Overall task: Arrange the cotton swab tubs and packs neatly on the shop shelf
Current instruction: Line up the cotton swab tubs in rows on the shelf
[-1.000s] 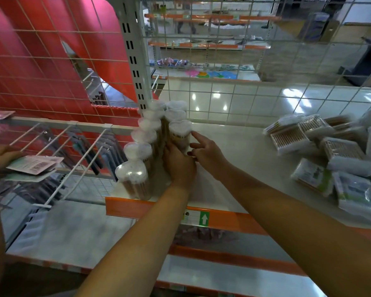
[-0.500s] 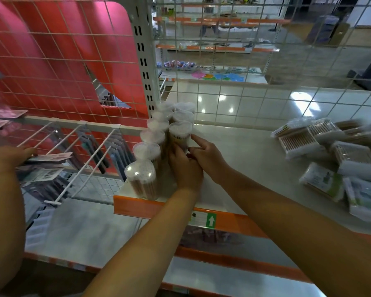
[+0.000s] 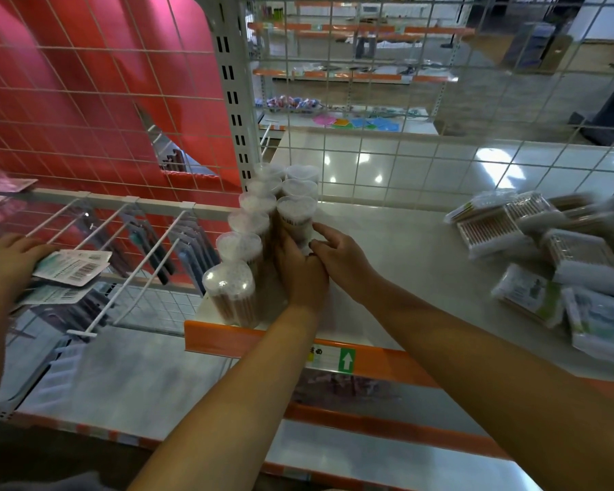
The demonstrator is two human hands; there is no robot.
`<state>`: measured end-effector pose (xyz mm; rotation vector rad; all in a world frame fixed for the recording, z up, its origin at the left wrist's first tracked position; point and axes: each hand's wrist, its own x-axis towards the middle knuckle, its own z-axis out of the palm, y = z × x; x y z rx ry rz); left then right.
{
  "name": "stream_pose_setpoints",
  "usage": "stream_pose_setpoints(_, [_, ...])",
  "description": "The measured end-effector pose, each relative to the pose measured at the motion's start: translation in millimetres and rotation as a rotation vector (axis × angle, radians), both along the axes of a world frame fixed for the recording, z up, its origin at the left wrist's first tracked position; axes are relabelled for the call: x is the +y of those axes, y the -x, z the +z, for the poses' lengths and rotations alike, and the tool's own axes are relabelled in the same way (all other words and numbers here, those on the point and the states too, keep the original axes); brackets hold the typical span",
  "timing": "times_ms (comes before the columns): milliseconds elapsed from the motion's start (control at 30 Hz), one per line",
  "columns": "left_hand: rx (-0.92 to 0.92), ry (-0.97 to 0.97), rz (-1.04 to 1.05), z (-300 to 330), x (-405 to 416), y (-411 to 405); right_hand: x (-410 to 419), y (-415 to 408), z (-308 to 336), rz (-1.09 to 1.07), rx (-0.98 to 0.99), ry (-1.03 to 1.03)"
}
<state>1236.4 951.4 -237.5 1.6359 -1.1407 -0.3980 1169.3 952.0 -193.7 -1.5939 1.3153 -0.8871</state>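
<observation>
Clear plastic cotton swab tubs (image 3: 243, 242) stood upright in two close rows at the left end of the shop shelf (image 3: 397, 242), the left row running from the orange front lip back to the wire grille, the right row shorter and set further back. Left hand (image 3: 300, 274) was wrapped around the base of the nearest tub in the right row (image 3: 296, 216); right hand (image 3: 341, 255) lay against the same tub from the right, fingers fairly straight. Both hands met at that one tub.

Cotton swab packs (image 3: 553, 260) lay in a loose heap at the right of the shelf, well apart from the tubs and not yet sorted.

Risks, as judged: tubs were tall, narrow and touching, so a sideways shove could topple the left row; the front tub (image 3: 229, 292) sat near the lip and could fall off.

Not legible: pack labels, blurred; the tub's lower half, behind the hands; the heap's right part, cut by the frame. Another person's hand (image 3: 6, 260) held carded goods (image 3: 73, 265) at far left.
</observation>
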Motion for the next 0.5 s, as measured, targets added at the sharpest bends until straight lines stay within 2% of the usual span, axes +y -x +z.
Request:
stream_pose_setpoints(200, [0.187,-0.026,-0.013,15,18,12,0,5,-3,-0.069,0.101,0.044])
stream_pose_setpoints(300, [0.197,-0.044,-0.032,16,23,18,1,12,-1,-0.086,0.176,0.096])
stream_pose_setpoints(500, [0.133,0.080,-0.089,21,30,40,4,39,6,-0.122,0.243,0.194])
